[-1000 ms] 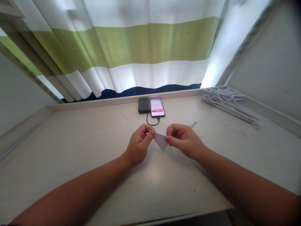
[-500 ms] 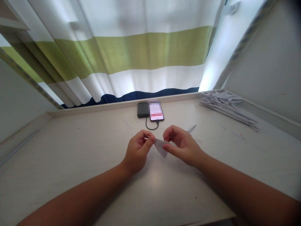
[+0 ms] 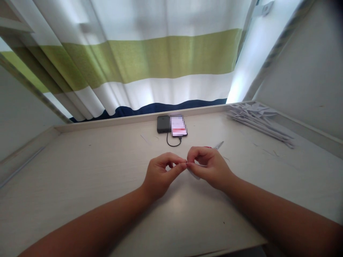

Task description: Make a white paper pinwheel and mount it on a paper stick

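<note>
A small piece of white folded paper (image 3: 194, 174) is pinched between my two hands above the desk. My left hand (image 3: 160, 175) grips its left end between thumb and fingertips. My right hand (image 3: 208, 164) closes thumb and fingers on it just to the right, so that the fingertips of both hands nearly meet. Most of the paper lies behind my right thumb; only its top edge and a lower flap show. Beyond my right hand lie scissors (image 3: 219, 145) with red handles, partly hidden by that hand.
A phone (image 3: 178, 125) sits at the back of the desk (image 3: 107, 167), joined by a short cable (image 3: 173, 145) to a black power bank (image 3: 163, 124). A pile of folded white paper (image 3: 259, 121) lies at the back right. Thin paper scraps (image 3: 265, 152) are scattered about. A striped curtain (image 3: 150, 60) hangs behind.
My left hand has moved right along the paper, up to my right fingertips. The paper has turned, showing less of its face. More of the scissors' red handle shows.
</note>
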`<state>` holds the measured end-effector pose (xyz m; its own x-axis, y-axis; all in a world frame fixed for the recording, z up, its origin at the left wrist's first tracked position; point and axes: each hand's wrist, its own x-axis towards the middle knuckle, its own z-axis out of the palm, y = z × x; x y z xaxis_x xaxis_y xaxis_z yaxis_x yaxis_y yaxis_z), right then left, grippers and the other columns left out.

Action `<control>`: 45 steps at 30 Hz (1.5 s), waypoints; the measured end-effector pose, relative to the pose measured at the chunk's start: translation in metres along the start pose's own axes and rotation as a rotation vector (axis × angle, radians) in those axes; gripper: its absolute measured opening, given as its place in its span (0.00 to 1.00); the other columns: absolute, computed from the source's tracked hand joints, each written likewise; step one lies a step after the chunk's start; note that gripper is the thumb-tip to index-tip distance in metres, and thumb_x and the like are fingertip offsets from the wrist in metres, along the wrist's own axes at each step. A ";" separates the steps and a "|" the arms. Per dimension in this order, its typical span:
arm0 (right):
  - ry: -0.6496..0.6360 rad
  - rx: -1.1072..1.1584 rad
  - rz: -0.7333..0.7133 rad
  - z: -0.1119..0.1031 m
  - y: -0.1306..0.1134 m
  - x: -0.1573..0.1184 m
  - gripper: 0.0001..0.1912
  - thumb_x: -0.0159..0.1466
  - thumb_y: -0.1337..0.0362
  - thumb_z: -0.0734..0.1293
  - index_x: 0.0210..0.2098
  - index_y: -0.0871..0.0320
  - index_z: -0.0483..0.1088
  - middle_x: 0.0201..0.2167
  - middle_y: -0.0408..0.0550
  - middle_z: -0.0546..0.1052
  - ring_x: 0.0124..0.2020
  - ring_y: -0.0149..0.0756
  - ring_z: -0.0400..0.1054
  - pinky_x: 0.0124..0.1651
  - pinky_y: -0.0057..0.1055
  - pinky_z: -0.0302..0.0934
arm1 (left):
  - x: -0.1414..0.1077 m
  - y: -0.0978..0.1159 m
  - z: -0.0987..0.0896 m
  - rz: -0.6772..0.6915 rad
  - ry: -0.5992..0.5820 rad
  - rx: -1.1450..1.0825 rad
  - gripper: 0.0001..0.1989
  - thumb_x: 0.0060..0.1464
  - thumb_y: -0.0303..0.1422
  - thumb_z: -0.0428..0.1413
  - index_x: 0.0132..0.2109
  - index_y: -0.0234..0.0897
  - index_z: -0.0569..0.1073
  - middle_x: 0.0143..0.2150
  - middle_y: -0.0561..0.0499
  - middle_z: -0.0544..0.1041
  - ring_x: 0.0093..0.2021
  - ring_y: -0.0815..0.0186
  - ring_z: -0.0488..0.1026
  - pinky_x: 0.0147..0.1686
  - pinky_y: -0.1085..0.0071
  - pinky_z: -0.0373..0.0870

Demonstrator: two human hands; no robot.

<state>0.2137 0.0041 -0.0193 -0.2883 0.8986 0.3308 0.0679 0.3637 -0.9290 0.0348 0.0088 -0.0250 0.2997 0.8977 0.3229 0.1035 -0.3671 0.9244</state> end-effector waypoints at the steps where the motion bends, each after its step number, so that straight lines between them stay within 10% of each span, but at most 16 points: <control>1: 0.000 -0.020 0.000 -0.001 0.000 0.000 0.04 0.55 0.71 0.67 0.26 0.58 0.67 0.24 0.42 0.69 0.26 0.29 0.63 0.28 0.28 0.57 | 0.000 0.000 0.000 0.003 -0.008 0.016 0.05 0.49 0.33 0.62 0.33 0.36 0.77 0.31 0.49 0.77 0.32 0.65 0.71 0.33 0.70 0.66; 12: -0.050 -0.113 0.010 -0.004 0.000 0.000 0.06 0.53 0.71 0.67 0.24 0.58 0.65 0.23 0.41 0.69 0.27 0.30 0.62 0.32 0.30 0.56 | 0.003 0.000 -0.003 -0.043 -0.143 -0.101 0.06 0.53 0.33 0.58 0.32 0.35 0.71 0.31 0.51 0.70 0.33 0.67 0.67 0.35 0.71 0.63; 29: 0.051 0.275 0.044 -0.007 0.002 0.005 0.08 0.57 0.69 0.66 0.25 0.57 0.62 0.25 0.41 0.66 0.27 0.30 0.59 0.30 0.29 0.54 | 0.015 -0.014 -0.012 -0.126 0.028 -0.447 0.05 0.53 0.31 0.58 0.33 0.35 0.69 0.29 0.54 0.66 0.30 0.72 0.60 0.32 0.74 0.57; 35: 0.147 0.085 0.006 0.001 0.008 0.002 0.08 0.59 0.65 0.68 0.36 0.57 0.65 0.31 0.44 0.68 0.33 0.33 0.63 0.37 0.32 0.58 | 0.014 -0.017 -0.006 -0.199 0.103 -0.473 0.06 0.53 0.32 0.59 0.33 0.36 0.69 0.26 0.56 0.64 0.27 0.73 0.60 0.30 0.75 0.57; 45: 0.069 -0.176 0.005 -0.009 -0.002 0.004 0.03 0.59 0.65 0.67 0.29 0.58 0.69 0.26 0.43 0.71 0.28 0.31 0.64 0.32 0.30 0.58 | 0.011 -0.010 -0.012 -0.018 -0.013 -0.039 0.09 0.53 0.31 0.57 0.43 0.37 0.70 0.41 0.49 0.73 0.40 0.65 0.68 0.39 0.69 0.62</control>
<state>0.2205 0.0095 -0.0147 -0.2220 0.9131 0.3420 0.2372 0.3908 -0.8894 0.0254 0.0255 -0.0276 0.3102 0.9010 0.3033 0.0724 -0.3405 0.9374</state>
